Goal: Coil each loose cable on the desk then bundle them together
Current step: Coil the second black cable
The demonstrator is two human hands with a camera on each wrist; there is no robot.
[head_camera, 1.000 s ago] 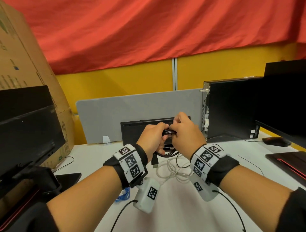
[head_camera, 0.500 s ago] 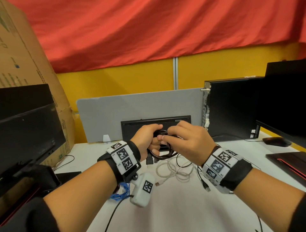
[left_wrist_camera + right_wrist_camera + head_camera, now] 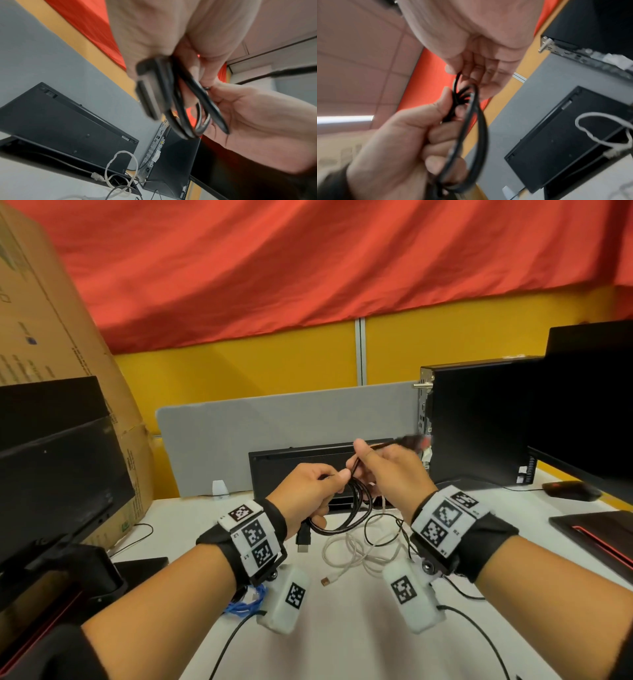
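Above the white desk (image 3: 342, 628), my left hand (image 3: 329, 484) grips a coil of black cable (image 3: 356, 510), whose loops hang below the fist. A black plug (image 3: 303, 537) dangles under that hand. My right hand (image 3: 359, 460) pinches the cable's free end just right of the coil, and the end plug (image 3: 411, 441) sticks out blurred to the upper right. In the left wrist view the coil (image 3: 180, 108) and its plug (image 3: 149, 94) hang from my curled fingers. In the right wrist view the loops (image 3: 471, 135) run through my left hand (image 3: 402, 142).
A loose white cable (image 3: 359, 549), a thin black cable (image 3: 373, 525) and a blue cable (image 3: 246, 602) lie on the desk under my wrists. A black keyboard (image 3: 291, 467) leans on a grey divider (image 3: 274, 422). A PC tower (image 3: 479, 422), monitors (image 3: 51, 474) and a mouse (image 3: 570, 491) flank them.
My right hand has moved up and right from on top of the coil, drawing the cable's free end out. The left hand keeps its grip on the coil.
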